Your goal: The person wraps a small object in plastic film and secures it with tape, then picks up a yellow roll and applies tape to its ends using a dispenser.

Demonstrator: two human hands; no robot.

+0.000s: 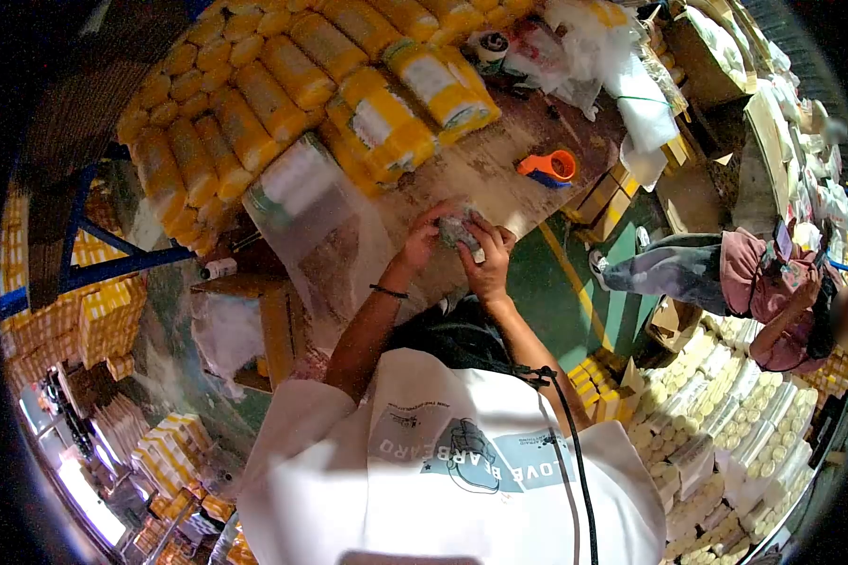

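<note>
Between my two hands is a small, crumpled greyish-green bundle, perhaps plastic film (pixel 456 232); its exact kind does not show. My left hand (pixel 424 235) closes on its left side, with a dark band round the wrist. My right hand (pixel 488 252) grips the right side with bent fingers. Both hands are above the near edge of a brown worktable (pixel 481 174). Left of them lies a sheet of clear plastic bags (pixel 334 235) with a white printed area. An orange tape dispenser (pixel 560 166) with a blue part rests on the table to the right.
Yellow-wrapped packs (pixel 283 89) are piled along the table's far side. Loose clear plastic (pixel 575 47) lies at the back right. An open carton (pixel 278 320) stands below left. Another person (pixel 716 273) is at the right, near stacked pale rolls (pixel 735 424).
</note>
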